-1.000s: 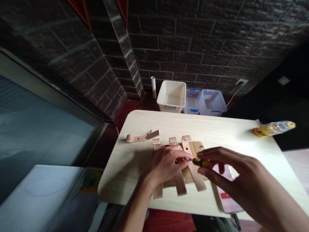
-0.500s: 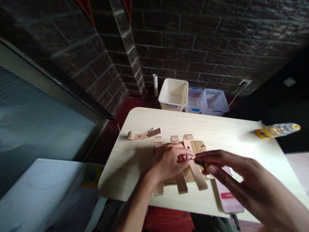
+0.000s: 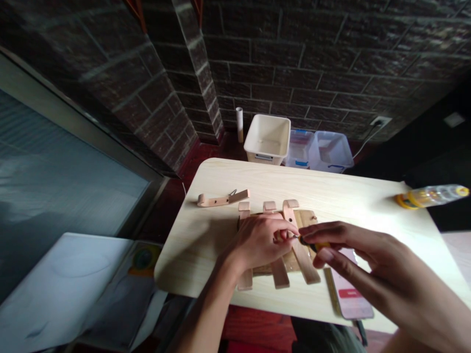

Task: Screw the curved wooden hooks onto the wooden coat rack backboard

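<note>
Screwdriver [image 3: 312,244] partly behind right-hand fingers [image 3: 333,231]

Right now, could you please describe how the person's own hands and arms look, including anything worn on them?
The left hand and the right hand are both bare, with no gloves. No ring, watch or bracelet shows on either. The visible forearms have no sleeves, and I see no clear markings on them.

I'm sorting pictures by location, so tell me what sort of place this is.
Probably a small indoor work corner: a screwdriver in the right hand, storage bins beyond the table, and a brick wall with a power socket.
</note>
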### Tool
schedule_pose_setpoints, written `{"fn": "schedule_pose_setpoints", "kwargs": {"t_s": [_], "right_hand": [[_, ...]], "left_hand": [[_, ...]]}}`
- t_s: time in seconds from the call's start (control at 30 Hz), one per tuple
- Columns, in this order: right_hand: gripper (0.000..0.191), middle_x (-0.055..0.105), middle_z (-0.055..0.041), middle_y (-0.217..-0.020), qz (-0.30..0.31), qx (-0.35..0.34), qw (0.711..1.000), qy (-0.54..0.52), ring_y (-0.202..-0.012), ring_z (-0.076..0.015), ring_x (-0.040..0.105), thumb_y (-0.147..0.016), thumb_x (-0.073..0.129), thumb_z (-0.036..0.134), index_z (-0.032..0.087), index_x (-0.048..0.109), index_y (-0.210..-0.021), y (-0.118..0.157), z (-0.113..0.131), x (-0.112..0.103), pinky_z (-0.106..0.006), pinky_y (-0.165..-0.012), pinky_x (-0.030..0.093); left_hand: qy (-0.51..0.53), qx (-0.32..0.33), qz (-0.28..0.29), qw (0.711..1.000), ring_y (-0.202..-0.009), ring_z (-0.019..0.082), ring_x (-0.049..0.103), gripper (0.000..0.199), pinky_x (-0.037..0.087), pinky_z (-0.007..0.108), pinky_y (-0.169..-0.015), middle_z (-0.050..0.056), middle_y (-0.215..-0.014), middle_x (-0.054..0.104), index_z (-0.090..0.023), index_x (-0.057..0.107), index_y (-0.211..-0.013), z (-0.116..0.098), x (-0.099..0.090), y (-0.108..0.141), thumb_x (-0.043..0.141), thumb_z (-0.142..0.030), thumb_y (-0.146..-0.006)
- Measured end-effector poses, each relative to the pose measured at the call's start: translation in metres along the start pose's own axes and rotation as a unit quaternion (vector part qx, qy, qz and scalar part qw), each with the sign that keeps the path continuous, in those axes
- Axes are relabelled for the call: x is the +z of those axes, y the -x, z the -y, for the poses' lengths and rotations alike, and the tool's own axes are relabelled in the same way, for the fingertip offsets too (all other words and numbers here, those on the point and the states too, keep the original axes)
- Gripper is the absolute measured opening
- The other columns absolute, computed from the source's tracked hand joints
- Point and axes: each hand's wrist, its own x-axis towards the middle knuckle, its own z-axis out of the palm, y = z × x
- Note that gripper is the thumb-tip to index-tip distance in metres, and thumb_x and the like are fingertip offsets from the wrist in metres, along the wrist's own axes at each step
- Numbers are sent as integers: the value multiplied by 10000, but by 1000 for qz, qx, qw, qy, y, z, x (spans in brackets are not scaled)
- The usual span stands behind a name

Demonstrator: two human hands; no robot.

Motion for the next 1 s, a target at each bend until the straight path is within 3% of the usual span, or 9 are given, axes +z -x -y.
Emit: {"fn": "schedule_pose_setpoints", "kwargs": {"t_s": [0.1,0.2,0.4,0.57,0.8,1.0], "right_hand": [[272,757,-101,-1211,12,-13,1000,-3,-1068,-263,739,-983,600,418,267,776,-1126,2,2,-2,-320,-862,638],[295,779,-91,-1134,-4,15,1000,-15,-968,-258,766,-981,600,430,279,763,-1177,3,-1,-1,-313,-786,657],[301,787,-92,-1033,-5,18,998,-56,-875,-217,772,-974,627,419,228,739,-1177,0,-11,0,-266,-714,650],[249,766,-109,-1151,7,-1,999,-39,-1000,-243,751,-966,642,407,228,763,-1089,-2,-9,-2,-301,-821,644],[259,747,-98,-1215,2,-12,1000,-14,-1089,-264,731,-983,601,404,286,767,-1144,5,2,-1,-340,-917,624],[296,788,-90,-1059,-26,14,999,-28,-911,-265,777,-973,601,434,274,763,-1163,4,-6,1,-305,-743,666]], "left_hand": [[9,-3,3,1000,-876,184,681,216,445,280,-710,-8,-959,770,-268,786,-1007,0,0,0,620,-265,-870],[7,-5,5,1000,-866,173,679,200,445,278,-718,-15,-957,769,-267,790,-972,1,0,0,611,-282,-883],[-12,-2,-10,1000,-813,150,662,195,428,273,-709,-35,-878,759,-276,795,-933,1,2,-1,625,-217,-856],[-1,3,-10,1000,-818,150,660,188,421,264,-709,-38,-888,764,-277,798,-944,1,3,-1,636,-232,-861],[19,1,4,1000,-849,174,670,187,430,263,-714,-21,-922,770,-271,798,-991,3,1,-1,637,-318,-908],[-5,-6,-1,1000,-810,162,656,147,423,266,-712,-21,-876,760,-259,796,-908,2,3,-2,652,-268,-878]]}}
